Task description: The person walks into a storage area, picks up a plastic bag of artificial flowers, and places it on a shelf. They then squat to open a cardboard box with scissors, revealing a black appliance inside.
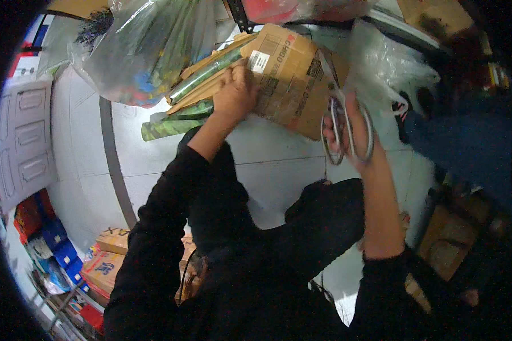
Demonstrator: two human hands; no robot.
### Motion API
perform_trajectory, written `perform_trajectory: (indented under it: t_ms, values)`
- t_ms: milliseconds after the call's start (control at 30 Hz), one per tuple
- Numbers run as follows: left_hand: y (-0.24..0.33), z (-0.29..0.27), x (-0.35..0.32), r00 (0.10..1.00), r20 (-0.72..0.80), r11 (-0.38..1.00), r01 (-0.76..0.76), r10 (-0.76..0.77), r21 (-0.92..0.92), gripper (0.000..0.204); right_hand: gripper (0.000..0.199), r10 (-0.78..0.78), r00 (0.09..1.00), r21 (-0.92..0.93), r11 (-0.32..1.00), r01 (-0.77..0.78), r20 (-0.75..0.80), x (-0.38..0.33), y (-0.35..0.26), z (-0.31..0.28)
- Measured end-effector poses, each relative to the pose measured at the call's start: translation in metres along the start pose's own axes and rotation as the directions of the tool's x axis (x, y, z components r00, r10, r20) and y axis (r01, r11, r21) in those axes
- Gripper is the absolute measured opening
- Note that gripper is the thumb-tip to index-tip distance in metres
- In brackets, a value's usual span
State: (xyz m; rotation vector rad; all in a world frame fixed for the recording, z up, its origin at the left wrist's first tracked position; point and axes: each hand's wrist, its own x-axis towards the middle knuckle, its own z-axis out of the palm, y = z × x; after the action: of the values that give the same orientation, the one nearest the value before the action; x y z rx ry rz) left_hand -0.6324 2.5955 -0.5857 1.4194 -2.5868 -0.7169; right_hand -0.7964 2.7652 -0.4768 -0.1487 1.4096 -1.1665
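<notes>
Hands: apart; the left hand (233, 94) rests with bent fingers at the left edge of the cardboard, and whether it grips or only presses I cannot tell; the right hand (351, 128) is closed around the scissors.
Floor: pale tiles (279, 149), beneath the cardboard and the rolls.
Big clear bag: plastic bag (125, 68) at upper left, holding long green pieces, with blue and red ones near its lower end.
Brown carton: printed cardboard (284, 79) ahead of the person, between the hands, its long axis running left to right and sloping down rightward; its inside is hidden.
Second bag: crumpled clear bag (384, 71) right of the carton, contents unclear.
Stacked cartons: orange-brown boxes (105, 267) at lower left, contents hidden.
Green rolls: leaf-patterned rolls (173, 129) left of the carton, long axes rising from lower left to upper right.
Scissors: big-looped silver scissors (336, 94) at the carton's right part, blades pointing away from the person and slightly left; whether they touch the cardboard is unclear.
Label: white sticker (259, 61) on the carton, near the left hand.
</notes>
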Motion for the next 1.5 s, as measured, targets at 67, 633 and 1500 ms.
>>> perform_trajectory:
  t_ms: [67,633,1500]
  values:
    - [0.017,-0.011,-0.022,0.972,0.130,0.961,-0.216,0.195,0.175,0.075,0.044,-0.067,0.986,0.073,0.994,0.080,-0.156,-0.030,0.045,0.022]
    - [-0.035,0.011,-0.001,0.802,-0.001,0.802,-0.598,0.598,-0.011,0.064,0.043,-0.355,0.790,-0.239,0.933,0.269,-0.499,-0.031,0.175,0.095]
    - [-0.024,0.022,0.004,0.246,0.137,0.142,-0.845,0.960,0.516,0.035,0.051,0.000,0.964,0.190,0.981,0.052,-0.264,-0.027,0.160,0.104]
